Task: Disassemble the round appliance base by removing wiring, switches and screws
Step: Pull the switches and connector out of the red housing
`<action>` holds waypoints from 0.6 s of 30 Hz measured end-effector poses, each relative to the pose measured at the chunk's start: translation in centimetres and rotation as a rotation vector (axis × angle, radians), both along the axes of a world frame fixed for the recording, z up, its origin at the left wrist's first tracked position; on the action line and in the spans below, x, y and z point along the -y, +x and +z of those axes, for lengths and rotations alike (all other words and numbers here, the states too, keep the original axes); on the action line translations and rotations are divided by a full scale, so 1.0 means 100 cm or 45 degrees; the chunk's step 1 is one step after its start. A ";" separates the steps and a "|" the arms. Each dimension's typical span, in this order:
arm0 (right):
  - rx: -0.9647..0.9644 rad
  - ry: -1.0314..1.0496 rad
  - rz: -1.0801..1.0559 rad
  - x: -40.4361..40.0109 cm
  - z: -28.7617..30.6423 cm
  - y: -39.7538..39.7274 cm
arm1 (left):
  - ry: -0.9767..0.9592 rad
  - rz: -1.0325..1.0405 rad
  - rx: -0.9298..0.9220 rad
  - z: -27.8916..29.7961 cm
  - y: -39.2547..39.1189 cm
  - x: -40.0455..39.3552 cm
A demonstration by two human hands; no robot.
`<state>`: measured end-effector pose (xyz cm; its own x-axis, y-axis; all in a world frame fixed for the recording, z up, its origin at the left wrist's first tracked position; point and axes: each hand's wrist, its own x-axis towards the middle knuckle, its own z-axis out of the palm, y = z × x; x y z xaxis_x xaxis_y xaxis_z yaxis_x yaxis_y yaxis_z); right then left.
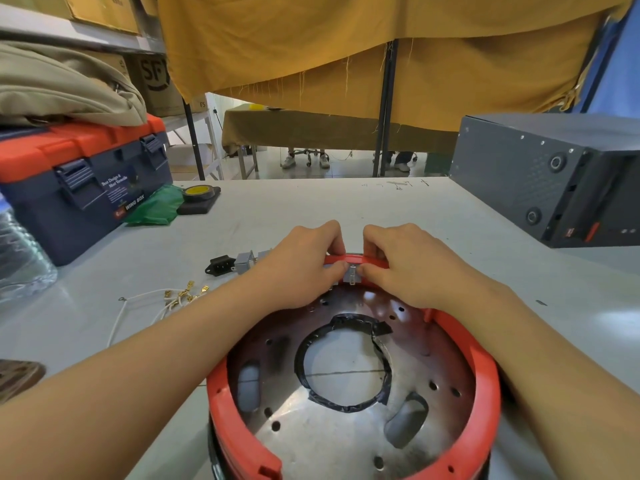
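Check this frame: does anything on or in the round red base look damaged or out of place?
Yes. The black tape lining the centre hole of the red base is torn and peeling at its upper right. Both hands, left hand and right hand, pinch a grey switch at the far rim.

The round appliance base (353, 393) sits on the table (311, 209) right in front of me. My left hand (301, 268) and right hand (405, 265) meet at its far rim, either side of a switch (351, 276) mounted there, I think. Left of the base lie loose wires (149, 306), and behind them a socket (220, 266) beside two more switches (247, 259). Far left stands a toolbox (83, 181) with a folded cloth (62, 88) on it; a tape roll (197, 194) lies just to its right. A metal case (540, 178) stands far right.
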<state>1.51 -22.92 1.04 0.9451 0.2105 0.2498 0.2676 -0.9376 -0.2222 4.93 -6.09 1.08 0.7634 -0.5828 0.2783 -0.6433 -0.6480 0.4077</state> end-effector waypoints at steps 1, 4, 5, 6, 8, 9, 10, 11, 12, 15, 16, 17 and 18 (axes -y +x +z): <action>-0.003 -0.006 0.003 0.000 0.000 0.000 | 0.006 -0.001 0.001 0.000 0.000 0.000; -0.013 -0.007 0.018 0.000 0.000 0.000 | 0.031 -0.003 0.013 0.001 -0.001 0.002; -0.018 -0.007 0.025 0.000 0.000 0.000 | 0.038 -0.005 0.023 0.000 -0.001 0.002; -0.023 -0.008 0.032 0.000 0.000 0.000 | 0.042 -0.005 0.029 0.000 -0.001 0.003; -0.029 -0.009 0.035 0.000 0.000 0.000 | 0.036 -0.001 0.025 -0.001 -0.001 0.002; -0.029 -0.004 0.032 0.000 0.000 0.000 | 0.028 0.004 0.012 -0.001 0.000 0.002; -0.030 0.007 0.030 0.000 0.000 -0.001 | 0.017 0.007 -0.007 -0.002 0.000 0.001; -0.030 0.018 0.026 0.000 0.000 -0.002 | 0.004 0.006 -0.033 -0.002 0.001 0.001; -0.028 0.017 0.019 0.000 -0.001 -0.002 | -0.007 -0.001 -0.065 -0.001 0.001 0.001; -0.011 -0.056 -0.020 0.000 -0.002 -0.003 | -0.010 -0.026 -0.139 -0.001 0.001 -0.001; -0.001 -0.074 -0.031 0.000 -0.002 -0.003 | 0.012 -0.026 -0.115 -0.001 0.002 -0.001; 0.007 -0.092 -0.042 0.000 -0.002 -0.002 | 0.045 -0.024 -0.067 -0.002 0.002 -0.001; 0.013 -0.116 -0.050 -0.001 -0.002 -0.002 | 0.075 -0.024 -0.013 -0.002 0.001 0.000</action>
